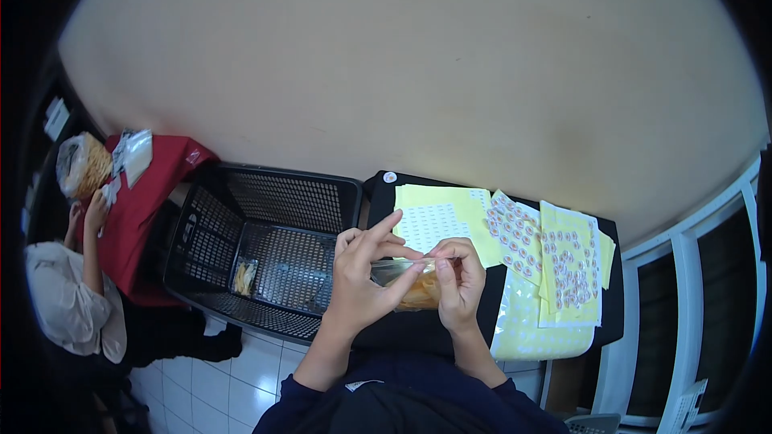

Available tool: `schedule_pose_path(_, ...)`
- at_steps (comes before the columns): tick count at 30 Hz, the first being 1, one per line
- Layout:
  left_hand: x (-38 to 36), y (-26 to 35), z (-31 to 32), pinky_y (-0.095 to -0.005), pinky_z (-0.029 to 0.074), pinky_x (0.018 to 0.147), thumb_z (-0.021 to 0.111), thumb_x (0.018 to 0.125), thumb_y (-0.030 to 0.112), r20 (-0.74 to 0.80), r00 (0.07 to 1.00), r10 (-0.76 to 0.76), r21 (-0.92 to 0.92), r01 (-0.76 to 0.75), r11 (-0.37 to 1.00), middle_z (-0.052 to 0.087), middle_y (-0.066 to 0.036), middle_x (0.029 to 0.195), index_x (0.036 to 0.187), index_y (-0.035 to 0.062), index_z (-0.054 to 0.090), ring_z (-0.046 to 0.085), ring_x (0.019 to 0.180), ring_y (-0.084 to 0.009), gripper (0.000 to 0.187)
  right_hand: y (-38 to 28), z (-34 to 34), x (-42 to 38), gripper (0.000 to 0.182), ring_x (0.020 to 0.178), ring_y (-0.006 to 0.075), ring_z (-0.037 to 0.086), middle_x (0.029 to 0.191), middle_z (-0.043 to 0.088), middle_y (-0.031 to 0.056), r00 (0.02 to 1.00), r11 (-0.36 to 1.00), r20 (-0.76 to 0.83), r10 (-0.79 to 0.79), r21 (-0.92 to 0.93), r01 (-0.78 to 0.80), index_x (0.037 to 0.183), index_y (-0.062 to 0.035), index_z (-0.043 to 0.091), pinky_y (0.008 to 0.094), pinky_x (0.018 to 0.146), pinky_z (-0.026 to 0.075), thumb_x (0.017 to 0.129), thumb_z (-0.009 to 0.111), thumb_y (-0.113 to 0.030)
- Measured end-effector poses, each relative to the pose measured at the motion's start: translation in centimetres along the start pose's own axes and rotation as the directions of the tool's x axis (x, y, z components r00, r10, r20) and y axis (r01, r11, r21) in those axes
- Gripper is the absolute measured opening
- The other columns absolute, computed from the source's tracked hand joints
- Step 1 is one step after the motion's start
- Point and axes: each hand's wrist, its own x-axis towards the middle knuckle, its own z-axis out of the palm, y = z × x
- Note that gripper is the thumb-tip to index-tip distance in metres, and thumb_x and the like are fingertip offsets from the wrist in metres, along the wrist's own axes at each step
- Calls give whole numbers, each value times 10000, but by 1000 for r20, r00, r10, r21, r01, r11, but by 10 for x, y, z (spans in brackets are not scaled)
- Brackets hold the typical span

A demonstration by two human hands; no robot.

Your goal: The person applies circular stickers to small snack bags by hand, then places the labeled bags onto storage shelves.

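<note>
A clear plastic bag (418,293) with yellowish contents hangs between my two hands, in front of a black-covered table. My left hand (366,273) pinches the bag's top edge between thumb and a finger, its index finger raised. Closed on the same edge, right beside it, is my right hand (460,285). Just beyond the hands lies a yellow sheet (474,229) with rows of small printed labels. Sheets of round stickers (515,237) overlap to its right.
Left of my hands stands a black plastic basket (281,181) with a filled packet (244,277) inside. Farther left, a person (80,297) works at a red-covered table (165,177) holding a large bag of snacks (84,165). White railings (687,305) stand at the right.
</note>
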Motion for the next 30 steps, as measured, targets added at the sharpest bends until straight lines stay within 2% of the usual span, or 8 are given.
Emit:
schedule_pose_path(7,-9,4,0,-244,346,770,693,603,74,-72,992,-105,5,106,994,634,-10,662,1179,-40,398,573,670,-106,658,3,1,6,66,712,129,488,847,493,95,998,971,28,59,231,-64,821,9,474,236,654,403,812,468,-57)
schedule_pose_path(12,-12,6,4,-248,389,756,685,607,51,-62,991,-116,2,117,993,632,-38,697,1216,-49,339,572,689,-109,708,6,-5,7,69,694,116,480,881,467,99,995,996,94,-19,91,10,852,4,457,215,620,422,839,426,-57)
schedule_pose_path(15,-10,9,7,-240,413,736,662,627,24,-167,978,-121,-151,96,984,606,-59,728,1264,-43,244,566,707,-117,766,3,-7,7,73,721,118,471,880,441,87,989,924,-10,146,359,-133,866,3,442,262,651,476,846,408,-59)
schedule_pose_path(20,-16,-4,9,-219,412,739,585,711,-26,-139,944,-300,-505,193,842,563,-48,739,1279,-31,193,538,726,-94,690,5,-19,8,88,810,124,441,887,401,91,990,929,-82,114,363,-77,857,6,423,341,716,509,853,378,-69)
schedule_pose_path(23,-11,-2,14,-221,421,743,555,730,-48,-147,957,-249,-527,137,838,556,-64,753,1280,-34,182,540,736,-102,665,3,-21,5,82,811,123,441,885,403,91,990,938,-113,85,345,-41,850,3,410,327,713,510,850,364,-65)
schedule_pose_path(26,-8,-5,17,-236,436,739,546,741,-38,-123,980,-158,-511,74,856,545,-66,761,1287,-31,164,538,741,-107,666,2,-24,1,69,809,125,439,885,402,91,989,991,-142,31,135,-11,852,-3,402,324,721,492,843,353,-51)
schedule_pose_path(28,-7,-8,19,-246,446,733,537,751,-27,-73,992,-100,-490,51,870,537,-64,761,1294,-25,149,538,744,-109,667,-9,-19,0,54,858,144,429,877,409,89,972,967,-202,118,247,-66,840,-29,410,308,850,357,810,400,-74)
schedule_pose_path(30,-7,-11,22,-251,437,746,526,753,-45,-38,994,-99,-509,66,858,526,-68,772,1292,-25,154,527,759,-114,655,-5,-23,-4,96,889,167,450,894,419,97,978,955,-181,107,291,-51,872,-21,414,319,831,376,791,437,-69)
